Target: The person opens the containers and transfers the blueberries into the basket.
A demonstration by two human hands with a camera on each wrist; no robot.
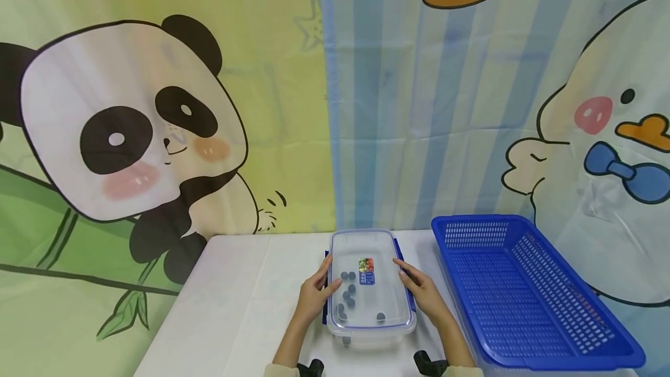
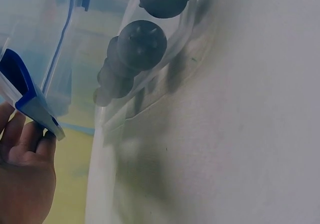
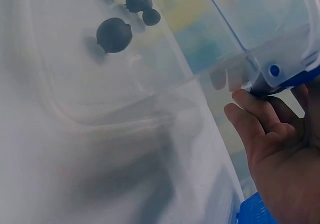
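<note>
Both wrist views cut off the clear container [image 1: 371, 292].

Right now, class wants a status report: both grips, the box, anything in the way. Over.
Left grip touching left latch; right grip at right latch. Lid on clear box, dark balls inside. Blue basket off to the right, apart from box.

White table [image 1: 235, 295] before cartoon-printed curtain [image 1: 377, 103]

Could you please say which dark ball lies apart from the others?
The lone ball in the right half of the clear container in the head view; the other balls lie in its left half.
</note>
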